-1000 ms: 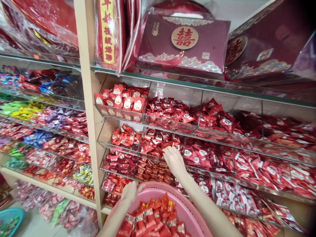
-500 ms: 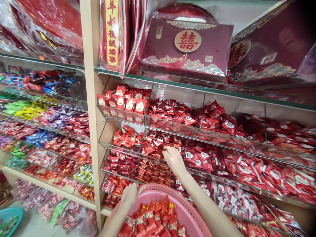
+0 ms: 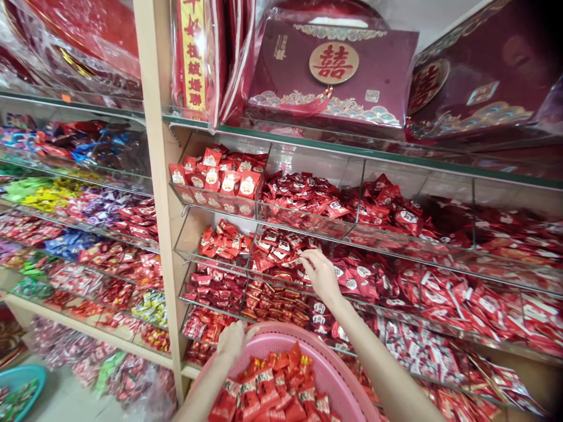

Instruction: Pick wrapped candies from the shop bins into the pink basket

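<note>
A pink basket filled with red packets is at the bottom centre. My left hand is on the basket's back left rim, its fingers curled over the edge. My right hand reaches to the shelf, at the front of a bin of red packets with white labels. Its fingers are bent together at the bin's edge; whatever they may hold is too small to make out.
Clear bins of red packets run in rows across the rack, split by glass dividers. A wooden post stands left of them. Purple gift bags are on the glass shelf above. A blue basin is at the lower left.
My right hand has moved slightly right along the bin. My left hand stays at the basket rim. The view has shifted a little.
</note>
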Tool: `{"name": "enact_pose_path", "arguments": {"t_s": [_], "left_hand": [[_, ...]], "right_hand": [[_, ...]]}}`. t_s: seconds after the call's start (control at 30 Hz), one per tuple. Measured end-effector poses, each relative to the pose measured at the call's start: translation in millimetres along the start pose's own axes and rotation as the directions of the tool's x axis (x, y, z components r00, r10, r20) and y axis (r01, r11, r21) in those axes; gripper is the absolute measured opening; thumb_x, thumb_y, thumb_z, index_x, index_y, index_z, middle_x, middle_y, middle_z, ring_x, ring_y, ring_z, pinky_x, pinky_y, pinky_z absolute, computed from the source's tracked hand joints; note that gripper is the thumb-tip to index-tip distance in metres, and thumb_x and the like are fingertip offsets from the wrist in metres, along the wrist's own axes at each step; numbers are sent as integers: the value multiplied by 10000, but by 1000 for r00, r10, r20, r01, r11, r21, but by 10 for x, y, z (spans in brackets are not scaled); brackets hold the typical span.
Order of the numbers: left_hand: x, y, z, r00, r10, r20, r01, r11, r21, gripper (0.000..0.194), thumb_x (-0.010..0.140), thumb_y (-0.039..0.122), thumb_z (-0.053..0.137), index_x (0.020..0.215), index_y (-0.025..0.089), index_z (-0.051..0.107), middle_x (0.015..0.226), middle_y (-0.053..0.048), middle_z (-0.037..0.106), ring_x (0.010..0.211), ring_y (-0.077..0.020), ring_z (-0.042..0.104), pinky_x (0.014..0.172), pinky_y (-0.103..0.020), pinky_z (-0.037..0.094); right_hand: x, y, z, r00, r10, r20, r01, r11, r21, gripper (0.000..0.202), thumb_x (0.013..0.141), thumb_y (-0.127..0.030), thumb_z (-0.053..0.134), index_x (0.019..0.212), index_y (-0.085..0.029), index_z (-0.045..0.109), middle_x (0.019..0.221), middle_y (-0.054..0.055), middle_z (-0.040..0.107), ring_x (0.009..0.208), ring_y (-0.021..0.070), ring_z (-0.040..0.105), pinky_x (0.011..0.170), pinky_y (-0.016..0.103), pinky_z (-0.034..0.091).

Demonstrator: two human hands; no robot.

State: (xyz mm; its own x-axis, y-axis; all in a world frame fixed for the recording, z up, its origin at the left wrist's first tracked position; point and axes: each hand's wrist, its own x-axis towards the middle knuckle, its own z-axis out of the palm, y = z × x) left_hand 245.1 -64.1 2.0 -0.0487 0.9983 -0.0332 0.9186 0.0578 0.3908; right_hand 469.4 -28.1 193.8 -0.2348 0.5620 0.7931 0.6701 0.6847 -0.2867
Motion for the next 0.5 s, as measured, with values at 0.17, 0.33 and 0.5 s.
{"name": "enact_pose_path", "arguments": {"t_s": [0.17, 0.33, 0.5], "left_hand": [[9, -1, 9, 1000, -15, -2, 15, 999, 29, 439, 824, 551, 393, 810, 168, 607, 810, -125, 689, 843, -274, 650, 679, -305, 453], [-20, 30, -41, 1000, -6, 6, 6, 1000, 24, 470, 826, 577, 368, 814, 175, 612, 838, -122, 693, 843, -257, 649, 682, -292, 449], [-19, 41, -70, 998, -35, 42, 34, 999, 26, 478, 825, 572, 371, 859, 165, 619, 906, -141, 687, 871, -245, 644, 692, -279, 446]], "right_hand": [[0, -107, -105, 995, 90, -46, -85, 991, 101, 176, 876, -281, 461, 807, -185, 591, 852, 54, 623, 775, 160, 572, 713, 291, 461], [-134, -359, -186, 983, 178, -31, -167, 961, 220, 177, 853, -308, 488, 792, -180, 594, 831, 50, 626, 723, 150, 567, 654, 271, 454], [-550, -749, -91, 898, 351, 266, -434, 804, 406, 152, 801, -299, 531, 712, -176, 546, 627, -20, 557, 539, 96, 488, 518, 215, 403]]}}
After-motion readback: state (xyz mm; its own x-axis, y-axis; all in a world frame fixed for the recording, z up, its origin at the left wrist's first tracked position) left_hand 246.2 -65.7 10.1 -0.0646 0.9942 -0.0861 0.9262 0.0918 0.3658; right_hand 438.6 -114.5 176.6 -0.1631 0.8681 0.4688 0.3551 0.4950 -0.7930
